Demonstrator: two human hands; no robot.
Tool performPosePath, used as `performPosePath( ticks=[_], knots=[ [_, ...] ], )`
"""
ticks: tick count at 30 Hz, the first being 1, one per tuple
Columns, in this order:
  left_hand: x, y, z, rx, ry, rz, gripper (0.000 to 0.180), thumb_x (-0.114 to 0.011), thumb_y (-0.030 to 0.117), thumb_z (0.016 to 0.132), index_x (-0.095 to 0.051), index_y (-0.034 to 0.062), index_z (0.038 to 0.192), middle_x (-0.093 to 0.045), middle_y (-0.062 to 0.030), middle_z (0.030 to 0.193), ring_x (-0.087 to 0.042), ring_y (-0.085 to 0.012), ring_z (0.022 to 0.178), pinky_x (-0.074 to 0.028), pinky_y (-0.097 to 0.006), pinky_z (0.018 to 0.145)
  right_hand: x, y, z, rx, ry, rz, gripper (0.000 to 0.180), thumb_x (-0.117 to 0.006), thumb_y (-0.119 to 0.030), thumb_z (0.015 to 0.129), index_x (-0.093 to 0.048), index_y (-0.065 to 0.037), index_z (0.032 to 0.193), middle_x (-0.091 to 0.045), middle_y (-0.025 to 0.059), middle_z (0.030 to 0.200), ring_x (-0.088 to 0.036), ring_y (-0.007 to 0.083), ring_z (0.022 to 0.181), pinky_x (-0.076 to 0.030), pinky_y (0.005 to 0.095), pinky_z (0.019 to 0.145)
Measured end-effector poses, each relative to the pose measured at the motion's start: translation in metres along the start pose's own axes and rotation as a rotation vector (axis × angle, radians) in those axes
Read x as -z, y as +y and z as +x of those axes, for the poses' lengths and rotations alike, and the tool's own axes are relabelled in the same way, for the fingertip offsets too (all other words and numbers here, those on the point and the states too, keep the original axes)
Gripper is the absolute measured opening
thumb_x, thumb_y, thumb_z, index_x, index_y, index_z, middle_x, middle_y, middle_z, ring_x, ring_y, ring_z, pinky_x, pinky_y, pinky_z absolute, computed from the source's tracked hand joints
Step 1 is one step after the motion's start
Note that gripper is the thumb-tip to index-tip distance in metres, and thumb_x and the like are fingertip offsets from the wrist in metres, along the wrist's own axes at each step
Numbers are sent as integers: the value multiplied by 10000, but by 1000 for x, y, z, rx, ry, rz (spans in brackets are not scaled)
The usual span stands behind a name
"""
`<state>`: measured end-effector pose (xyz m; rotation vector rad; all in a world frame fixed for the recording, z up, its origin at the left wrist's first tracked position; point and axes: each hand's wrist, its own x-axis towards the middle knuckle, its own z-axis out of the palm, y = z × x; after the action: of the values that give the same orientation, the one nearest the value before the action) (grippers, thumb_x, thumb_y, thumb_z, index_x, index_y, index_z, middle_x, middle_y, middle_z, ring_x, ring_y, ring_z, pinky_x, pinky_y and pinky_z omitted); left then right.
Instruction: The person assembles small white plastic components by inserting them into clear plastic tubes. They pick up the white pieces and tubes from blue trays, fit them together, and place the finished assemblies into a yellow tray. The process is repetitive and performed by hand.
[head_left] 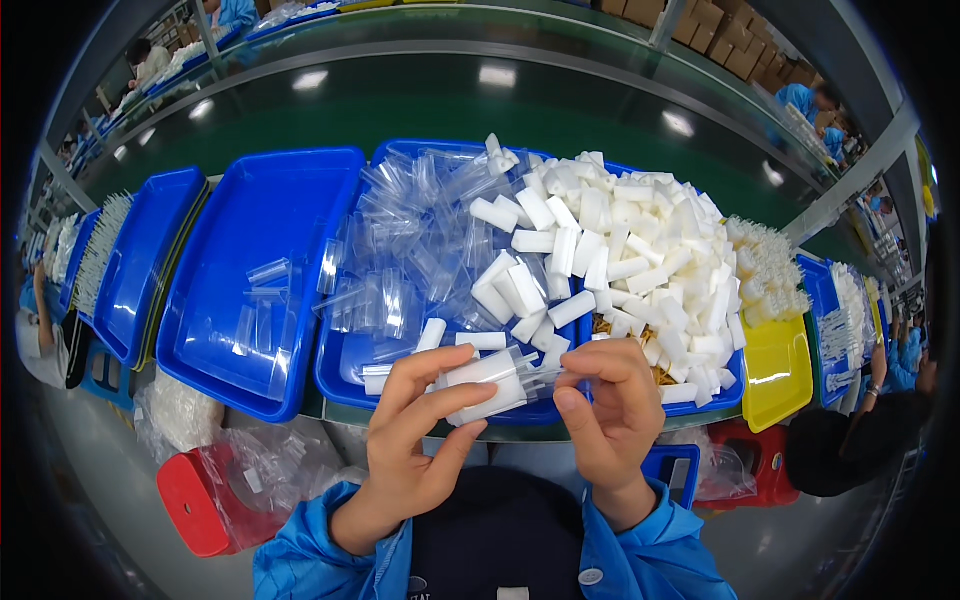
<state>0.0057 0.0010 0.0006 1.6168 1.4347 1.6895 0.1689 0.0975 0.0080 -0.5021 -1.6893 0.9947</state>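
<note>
My left hand (415,430) and my right hand (612,415) together hold a small clear plastic bag (490,385) with white foam blocks inside it, just above the near rim of the middle blue tray (345,385). The left thumb and fingers pinch the bag's left side. The right fingers pinch its right end. That tray holds a heap of white foam blocks (620,250) on its right and a pile of clear plastic bags (410,250) on its left.
A second blue tray (225,330) with a few clear bags lies to the left, another blue tray (140,260) beyond it. A yellow tray (775,370) sits right. A red stool (195,505) and bagged stock stand below left. Other people work along the green conveyor (450,105).
</note>
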Motion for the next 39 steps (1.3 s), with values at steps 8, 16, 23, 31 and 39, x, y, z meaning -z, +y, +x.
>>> performPosePath(
  ticks=[8, 16, 23, 31, 39],
  knots=[
    [-3, 2, -2, -12, 9, 55, 389, -676, -118, 732, -689, 26, 1093, -516, -200, 1252, -571, -322, 1128, -502, -373, 902, 9, 2, 8, -66, -191, -23, 299, -678, 30, 815, -597, 46, 1102, -597, 135, 993, -591, 167, 774, -468, 262, 719],
    [-16, -2, -3, -103, 128, 181, 461, -741, -89, 703, -643, -5, 1145, -595, -218, 1208, -622, -329, 1077, -530, -360, 873, -14, -6, 0, -45, 29, -248, 778, -824, -178, 703, -399, 28, 1321, -465, 134, 1141, -518, 223, 968, -445, 334, 830],
    [-25, -7, -6, -204, 113, 241, 570, -791, -34, 727, -540, -53, 1238, -573, -240, 1229, -602, -326, 1132, -585, -376, 844, -27, -4, -11, 169, 115, -542, 775, -858, -266, 548, -543, 15, 1199, -486, 132, 1085, -488, 281, 980, -422, 384, 805],
    [-24, -12, -2, -112, 122, 235, 575, -764, -69, 734, -519, -83, 1254, -568, -217, 1223, -608, -282, 1095, -584, -338, 840, -14, -5, -2, 104, 5, -463, 624, -814, -289, 639, -622, -9, 1163, -566, 102, 1011, -534, 257, 927, -364, 393, 840],
    [-21, -15, 0, -43, 169, 7, 512, -723, -38, 777, -517, -87, 1244, -548, -239, 1217, -593, -298, 1121, -589, -335, 848, 89, -1, 8, -71, 38, -869, 159, -775, -64, 626, -668, -62, 743, -538, 69, 852, -510, 242, 837, -405, 357, 743]
  ],
)
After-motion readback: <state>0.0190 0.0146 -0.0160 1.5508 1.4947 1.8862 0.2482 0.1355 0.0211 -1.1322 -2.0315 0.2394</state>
